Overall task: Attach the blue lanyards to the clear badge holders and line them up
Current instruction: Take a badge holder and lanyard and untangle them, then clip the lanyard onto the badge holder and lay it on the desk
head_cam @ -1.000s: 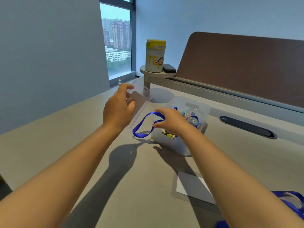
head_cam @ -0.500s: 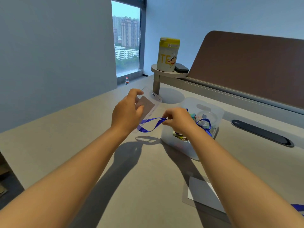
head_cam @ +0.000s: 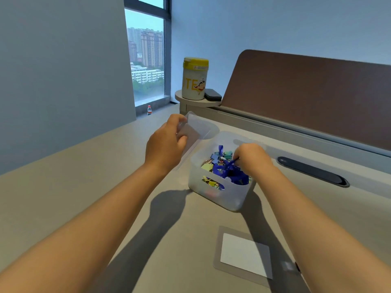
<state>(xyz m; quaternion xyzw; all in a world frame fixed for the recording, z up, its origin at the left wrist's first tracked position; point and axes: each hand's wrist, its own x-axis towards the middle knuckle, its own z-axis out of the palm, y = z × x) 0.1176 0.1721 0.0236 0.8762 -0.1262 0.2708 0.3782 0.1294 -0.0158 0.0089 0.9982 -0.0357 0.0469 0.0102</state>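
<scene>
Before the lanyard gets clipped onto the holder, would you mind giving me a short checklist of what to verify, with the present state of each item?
1. Badge holder held in the left hand, lifted off the desk: ok.
2. Right hand pinching the blue lanyard inside the clear bin: ok.
3. Lanyard free of the bin and its clips: not ok, it lies bunched among them.
4. Lanyard's clip end found and facing the holder's slot: cannot tell, hidden by fingers.
5. Lanyard attached to the holder: not ok, they are apart.
6. Second badge holder lying flat on the desk near the person: ok.
</scene>
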